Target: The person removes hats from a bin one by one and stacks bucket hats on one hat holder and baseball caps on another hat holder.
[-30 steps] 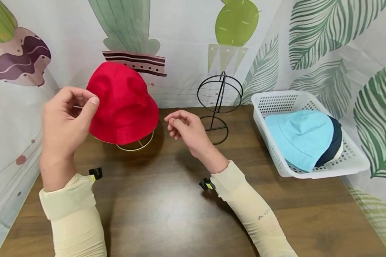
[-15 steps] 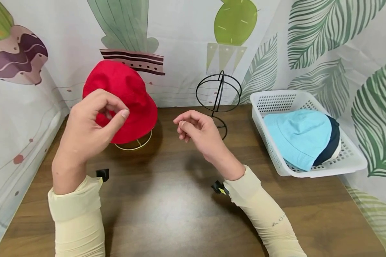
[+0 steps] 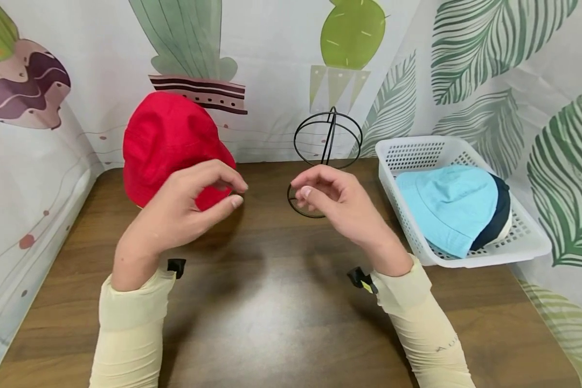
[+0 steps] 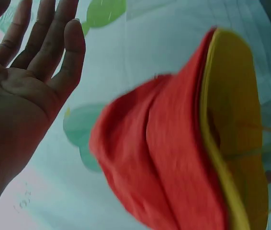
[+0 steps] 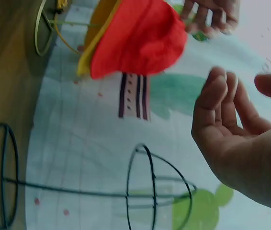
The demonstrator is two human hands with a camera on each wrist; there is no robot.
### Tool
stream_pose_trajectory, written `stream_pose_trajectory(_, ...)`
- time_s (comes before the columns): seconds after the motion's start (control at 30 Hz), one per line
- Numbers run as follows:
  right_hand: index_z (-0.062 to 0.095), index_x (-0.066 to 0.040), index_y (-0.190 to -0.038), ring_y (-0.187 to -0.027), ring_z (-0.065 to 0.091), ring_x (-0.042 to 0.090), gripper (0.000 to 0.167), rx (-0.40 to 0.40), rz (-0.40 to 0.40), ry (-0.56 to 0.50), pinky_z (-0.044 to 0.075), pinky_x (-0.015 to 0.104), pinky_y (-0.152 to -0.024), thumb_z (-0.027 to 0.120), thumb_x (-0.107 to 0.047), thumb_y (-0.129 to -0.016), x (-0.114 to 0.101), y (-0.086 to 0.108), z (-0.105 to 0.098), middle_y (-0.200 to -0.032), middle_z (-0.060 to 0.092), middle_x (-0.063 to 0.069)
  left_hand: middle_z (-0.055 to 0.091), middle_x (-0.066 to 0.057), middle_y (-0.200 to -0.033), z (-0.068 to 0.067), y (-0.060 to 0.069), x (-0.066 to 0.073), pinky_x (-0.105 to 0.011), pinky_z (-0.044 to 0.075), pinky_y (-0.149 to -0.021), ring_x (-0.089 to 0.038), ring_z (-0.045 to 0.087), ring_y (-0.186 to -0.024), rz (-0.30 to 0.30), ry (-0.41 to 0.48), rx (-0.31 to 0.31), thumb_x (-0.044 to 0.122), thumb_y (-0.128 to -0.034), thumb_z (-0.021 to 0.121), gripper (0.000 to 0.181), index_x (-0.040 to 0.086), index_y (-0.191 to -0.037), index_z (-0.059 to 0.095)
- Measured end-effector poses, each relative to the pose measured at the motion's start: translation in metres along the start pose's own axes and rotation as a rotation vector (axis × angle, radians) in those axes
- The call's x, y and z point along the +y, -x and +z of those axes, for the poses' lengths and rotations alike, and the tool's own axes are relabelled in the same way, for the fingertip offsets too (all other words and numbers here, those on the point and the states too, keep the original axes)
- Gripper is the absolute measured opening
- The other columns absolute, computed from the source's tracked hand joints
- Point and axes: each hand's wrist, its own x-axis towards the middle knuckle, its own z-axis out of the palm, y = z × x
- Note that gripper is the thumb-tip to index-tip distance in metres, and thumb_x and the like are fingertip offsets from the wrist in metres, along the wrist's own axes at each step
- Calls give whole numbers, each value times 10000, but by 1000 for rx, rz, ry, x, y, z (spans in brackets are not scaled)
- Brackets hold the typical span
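A red bucket hat (image 3: pixel 170 134) sits on a gold wire stand at the back left; the left wrist view shows the yellow underside of its brim (image 4: pixel 236 110). My left hand (image 3: pixel 179 207) is nearer the camera than the hat, covering part of its brim in the head view, with fingers loosely bent and nothing held. My right hand (image 3: pixel 344 207) hangs in front of the black wire stand (image 3: pixel 328 137), its fingers relaxed and holding nothing. In the right wrist view the right hand (image 5: pixel 245 129) is apart from both hat and stand.
On the right of the wooden table (image 3: pixel 271 323) stands a white perforated basket (image 3: pixel 412 215). A light blue bucket hat (image 3: pixel 451 199) lies in it, over a dark hat (image 3: pixel 497 218) and something cream. A printed cloth (image 3: pixel 271 54) hangs behind.
My left hand has moved right and slightly down, from the hat's left side to in front of it. My right hand has moved right, over the black stand's base. The hats have stayed put.
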Motion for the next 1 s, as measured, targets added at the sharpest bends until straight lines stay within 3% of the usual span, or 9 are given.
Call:
stream_pose_trajectory(0.2,699,71,-1130,-850,700,307,157,56,-107,57,582,294,-720,588,30,-1027,-6,6,-25,-938,706,156,682,153,-1101,22,-7,-2,-216,491,-804,-34,617,-931,42,-8,-101,119,-976,766,212,226,-1148,703)
stream_pose_trajectory(0.4,678,154,-1076,-756,672,232,140,170,-207,-5,589,305,-688,582,82,-1004,-12,10,-46,-866,701,189,652,174,-1133,39,-10,-3,-211,473,-689,-24,525,-737,41,-35,-156,192,-997,749,195,236,-1177,689)
stream_pose_trajectory(0.5,668,185,-1057,-737,672,238,142,233,-263,-42,582,300,-666,576,90,-1004,-16,11,-58,-840,700,183,643,175,-1144,47,-13,-2,-214,486,-727,-7,549,-795,47,-37,-170,205,-1005,739,184,231,-1180,685)
stream_pose_trajectory(0.63,671,205,-1039,-734,696,236,150,323,-341,-100,574,286,-662,579,91,-1007,-16,13,-77,-828,711,150,639,169,-1166,58,-20,0,-240,505,-900,-6,594,-1056,56,-47,-185,224,-1017,718,165,220,-1178,683)
stream_pose_trajectory(0.83,633,276,-1011,-729,670,279,191,457,-429,-206,585,320,-658,572,95,-1007,-14,18,-108,-810,708,202,625,155,-1195,76,-26,2,-272,502,-979,1,587,-1113,35,-80,-243,266,-1033,681,145,246,-1176,668)
stream_pose_trajectory(1.0,619,312,-986,-688,672,310,204,633,-454,-223,571,334,-625,560,117,-986,-13,24,-134,-776,704,239,604,169,-1187,94,-31,2,-269,490,-985,-5,572,-1117,65,-79,-270,256,-1024,695,125,241,-1145,668)
